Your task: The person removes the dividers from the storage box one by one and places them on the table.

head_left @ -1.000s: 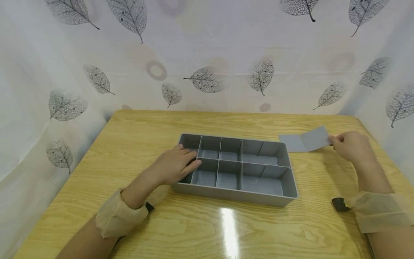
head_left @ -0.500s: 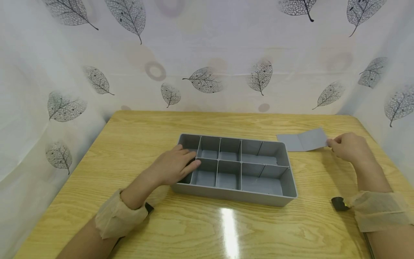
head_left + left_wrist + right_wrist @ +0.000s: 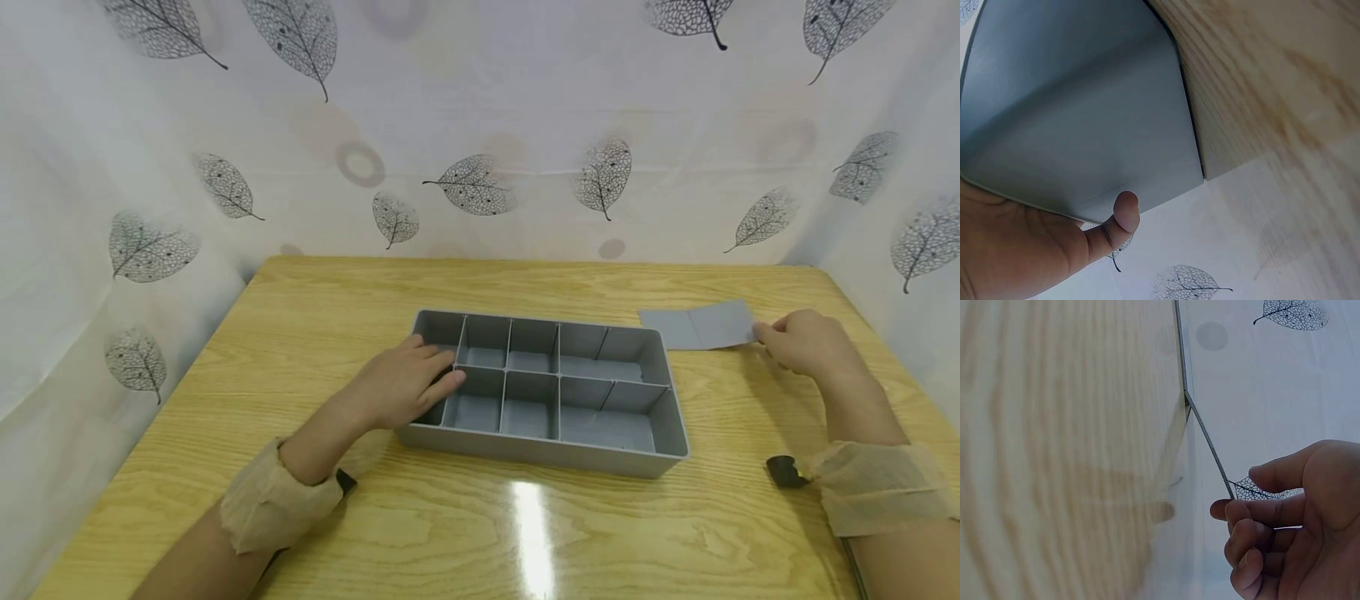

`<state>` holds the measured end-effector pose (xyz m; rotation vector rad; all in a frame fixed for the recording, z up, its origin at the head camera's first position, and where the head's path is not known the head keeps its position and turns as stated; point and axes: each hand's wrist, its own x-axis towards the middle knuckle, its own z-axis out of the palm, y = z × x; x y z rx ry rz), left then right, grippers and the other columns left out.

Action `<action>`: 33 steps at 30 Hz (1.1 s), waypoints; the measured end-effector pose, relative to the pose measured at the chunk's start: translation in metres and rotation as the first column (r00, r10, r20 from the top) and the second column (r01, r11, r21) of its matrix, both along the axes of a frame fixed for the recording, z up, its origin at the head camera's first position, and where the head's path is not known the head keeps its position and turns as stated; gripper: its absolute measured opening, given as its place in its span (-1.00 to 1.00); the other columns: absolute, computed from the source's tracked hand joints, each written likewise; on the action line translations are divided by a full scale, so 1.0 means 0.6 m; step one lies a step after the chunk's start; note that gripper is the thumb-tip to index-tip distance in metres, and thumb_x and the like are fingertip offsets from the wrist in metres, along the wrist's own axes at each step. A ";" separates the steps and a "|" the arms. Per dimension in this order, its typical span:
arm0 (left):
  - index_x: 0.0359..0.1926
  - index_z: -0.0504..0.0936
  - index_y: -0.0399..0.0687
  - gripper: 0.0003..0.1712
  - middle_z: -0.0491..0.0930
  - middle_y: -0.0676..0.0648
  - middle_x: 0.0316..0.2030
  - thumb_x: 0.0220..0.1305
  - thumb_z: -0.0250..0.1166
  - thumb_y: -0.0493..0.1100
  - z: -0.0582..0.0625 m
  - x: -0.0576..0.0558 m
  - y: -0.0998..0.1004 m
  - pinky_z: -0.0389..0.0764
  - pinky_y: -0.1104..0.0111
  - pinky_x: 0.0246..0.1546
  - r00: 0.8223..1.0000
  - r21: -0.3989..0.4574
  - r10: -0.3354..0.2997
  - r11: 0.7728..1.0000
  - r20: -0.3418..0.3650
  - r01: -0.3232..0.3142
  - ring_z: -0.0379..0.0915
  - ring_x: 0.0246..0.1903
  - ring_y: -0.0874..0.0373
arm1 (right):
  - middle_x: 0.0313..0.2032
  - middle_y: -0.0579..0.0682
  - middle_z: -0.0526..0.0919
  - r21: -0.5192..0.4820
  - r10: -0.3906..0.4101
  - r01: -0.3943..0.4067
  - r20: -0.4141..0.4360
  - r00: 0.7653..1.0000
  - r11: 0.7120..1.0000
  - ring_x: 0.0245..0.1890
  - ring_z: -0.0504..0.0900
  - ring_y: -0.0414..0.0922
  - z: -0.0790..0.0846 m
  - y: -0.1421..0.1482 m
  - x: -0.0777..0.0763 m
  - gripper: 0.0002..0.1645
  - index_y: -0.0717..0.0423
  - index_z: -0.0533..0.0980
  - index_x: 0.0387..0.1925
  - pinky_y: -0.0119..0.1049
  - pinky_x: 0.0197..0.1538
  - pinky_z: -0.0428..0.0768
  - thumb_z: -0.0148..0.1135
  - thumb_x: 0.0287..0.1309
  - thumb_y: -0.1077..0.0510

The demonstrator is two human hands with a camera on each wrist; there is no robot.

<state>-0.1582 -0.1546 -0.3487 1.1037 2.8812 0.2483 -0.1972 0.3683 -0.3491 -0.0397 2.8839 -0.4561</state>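
The grey divider sheet lies on the far right of the wooden table, just beside the far-right corner of the grey compartment tray. Its long axis runs left-right, roughly parallel with the tray's long side. The right hand is at the sheet's right end, so the sheet extends leftward from the grip, toward the tray. The right hand is plainly the nearer one; the left is well apart, on the other end of the tray.

Grip state: the sheet's right edge is pinched between thumb and curled fingers of the right hand. In the right wrist view the sheet is seen edge-on as a thin line, its gripped end raised off the table and its other part lying flat.

The sheet looks thin, flat, matte grey, with a crease or joint across its middle that makes two panels. Whether it is one folded piece or two overlapped pieces cannot be told.

The left hand rests on the tray's left end, fingers laid over the rim into the leftmost compartments, thumb against the outer wall. The tray is held steady, not lifted. The tray is divided into several compartments, all bare inside.
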 end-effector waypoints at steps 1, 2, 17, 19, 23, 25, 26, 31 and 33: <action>0.13 0.44 -0.19 -0.36 0.52 -0.16 0.02 0.43 -0.28 0.18 0.000 0.000 0.000 0.16 0.10 0.23 1.000 0.001 0.001 1.000 0.001 -0.001 0.35 0.06 -0.02 | -0.70 -0.08 0.42 -0.002 0.002 -0.002 0.006 1.000 1.000 -0.60 0.36 -0.09 0.000 0.000 0.000 -0.34 0.11 0.49 -0.62 -0.15 -0.43 0.34 -0.33 0.34 -0.18; 0.12 0.44 -0.19 -0.36 0.53 -0.16 0.02 0.43 -0.28 0.18 0.000 0.000 0.000 0.17 0.11 0.23 1.000 0.002 0.000 1.000 0.001 0.000 0.35 0.06 -0.02 | -0.71 -0.08 0.40 -0.004 0.004 -0.004 0.015 1.000 1.000 -0.61 0.35 -0.10 0.000 0.000 0.000 -0.32 0.10 0.48 -0.63 -0.14 -0.41 0.33 -0.34 0.34 -0.20; 0.13 0.43 -0.21 -0.37 0.52 -0.18 0.03 0.43 -0.28 0.16 0.002 0.000 0.001 0.10 0.08 0.26 1.000 0.000 -0.009 1.000 0.008 0.009 0.34 0.08 -0.02 | -0.48 0.07 0.60 -0.022 0.009 -0.008 0.026 1.000 1.000 -0.49 0.52 -0.06 0.017 -0.012 0.003 -0.25 0.37 0.52 -0.25 -0.01 -0.33 0.48 -0.35 0.35 -0.22; 0.13 0.43 -0.21 -0.36 0.51 -0.18 0.04 0.43 -0.28 0.16 0.002 -0.001 0.001 0.09 0.08 0.26 1.000 0.000 -0.010 1.000 0.007 0.010 0.34 0.09 -0.02 | -0.44 0.09 0.62 -0.025 0.017 -0.017 -0.009 1.000 1.000 -0.48 0.54 -0.06 0.026 -0.022 0.007 -0.27 0.37 0.52 -0.25 0.01 -0.34 0.49 -0.31 0.34 -0.20; 0.14 0.43 -0.22 -0.36 0.51 -0.19 0.04 0.43 -0.28 0.17 0.002 -0.001 0.001 0.09 0.08 0.27 1.000 0.001 -0.009 1.000 0.007 0.009 0.34 0.10 -0.02 | -0.65 -0.02 0.43 -0.023 0.020 -0.022 -0.098 0.995 1.000 -0.61 0.37 -0.11 0.049 -0.053 0.021 -0.35 0.19 0.41 -0.59 -0.13 -0.49 0.37 -0.27 0.33 -0.22; 0.13 0.43 -0.21 -0.36 0.51 -0.18 0.04 0.43 -0.28 0.17 0.002 -0.001 0.001 0.10 0.08 0.26 1.000 0.001 -0.005 1.000 0.008 0.005 0.34 0.09 -0.02 | -0.72 -0.07 0.26 -0.023 0.024 -0.028 -0.135 0.991 0.999 -0.65 0.24 -0.12 0.061 -0.072 0.030 -0.38 0.10 0.31 -0.67 -0.18 -0.53 0.25 -0.26 0.32 -0.24; 0.13 0.43 -0.21 -0.36 0.51 -0.18 0.04 0.43 -0.28 0.17 0.002 -0.001 0.001 0.10 0.09 0.26 1.000 0.001 -0.002 1.000 0.008 0.002 0.34 0.09 -0.02 | -0.73 -0.07 0.20 -0.027 0.030 -0.034 -0.149 0.988 0.999 -0.66 0.19 -0.12 0.067 -0.081 0.033 -0.38 0.09 0.31 -0.67 -0.19 -0.53 0.23 -0.25 0.31 -0.24; 0.14 0.43 -0.21 -0.35 0.51 -0.18 0.05 0.43 -0.28 0.19 0.003 0.001 0.002 0.10 0.09 0.26 1.000 0.000 0.014 1.000 0.012 -0.014 0.33 0.10 -0.03 | -0.71 -0.07 0.29 -0.032 0.067 -0.076 -0.230 0.971 0.997 -0.62 0.26 -0.10 0.088 -0.121 0.050 -0.43 0.14 0.50 -0.49 -0.16 -0.49 0.27 -0.17 0.30 -0.21; 0.14 0.43 -0.20 -0.33 0.51 -0.17 0.05 0.43 -0.30 0.20 0.003 0.005 0.002 0.17 0.09 0.23 1.000 -0.013 0.021 1.000 0.006 -0.021 0.33 0.09 -0.03 | -0.68 -0.07 0.36 -0.028 0.090 -0.101 -0.264 0.960 0.994 -0.60 0.30 -0.10 0.093 -0.140 0.058 -0.47 0.16 0.55 -0.37 -0.16 -0.48 0.29 -0.14 0.30 -0.16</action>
